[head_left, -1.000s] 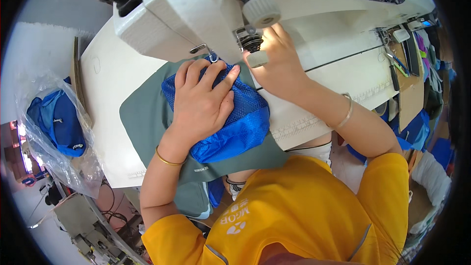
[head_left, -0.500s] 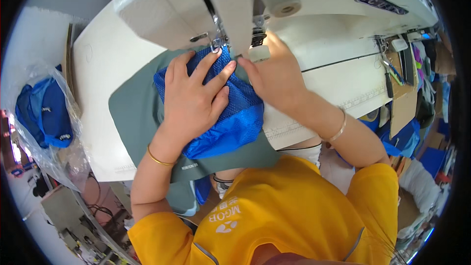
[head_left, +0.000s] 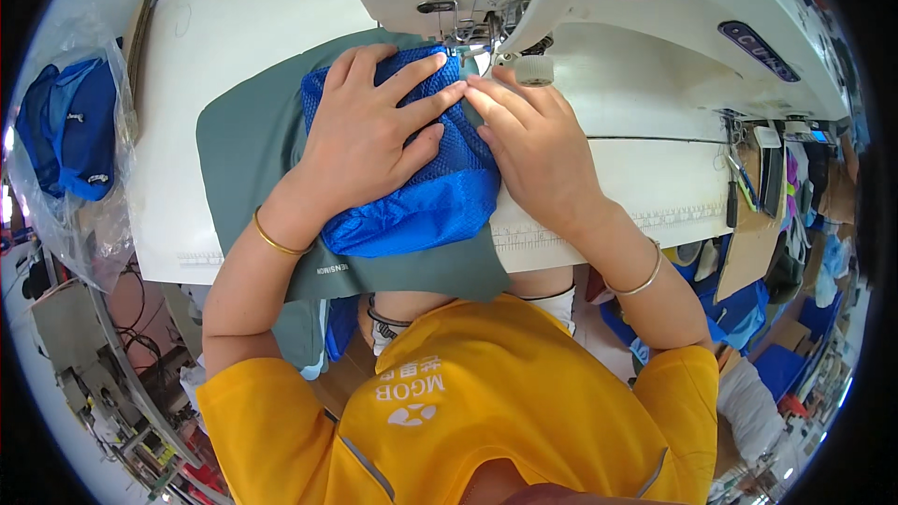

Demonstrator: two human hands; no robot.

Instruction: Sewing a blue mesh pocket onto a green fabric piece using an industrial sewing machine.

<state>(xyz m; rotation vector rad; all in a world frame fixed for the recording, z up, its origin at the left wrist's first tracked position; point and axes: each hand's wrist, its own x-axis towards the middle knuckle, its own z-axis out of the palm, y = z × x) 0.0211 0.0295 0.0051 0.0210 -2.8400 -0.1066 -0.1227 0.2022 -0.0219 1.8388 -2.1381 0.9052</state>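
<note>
A blue mesh piece (head_left: 432, 161) with a smooth blue lower band lies on a grey-green fabric panel (head_left: 245, 148), its upper edge up against the presser foot (head_left: 460, 36) of a white sewing machine (head_left: 571, 0). My left hand (head_left: 363, 136) rests on the mesh, palm down and fingers spread, its fingertips just below the foot. At the right edge of the mesh is my right hand (head_left: 543, 145), with stretched fingers lying close together. Its fingertips meet those of the left hand near the needle area. Whether its thumb pinches the cloth is hidden.
A clear plastic bag (head_left: 98, 224) holding blue bags (head_left: 70, 126) hangs at the left. Tools (head_left: 744, 178) and a cardboard piece (head_left: 753, 252) lie at the table's right end. A ruler strip (head_left: 636, 222) runs along the table's front edge.
My right hand has come from beside the presser mechanism down to the mesh edge, fingers now stretched forward. My left hand stays spread on the mesh. The whole view has shifted.
</note>
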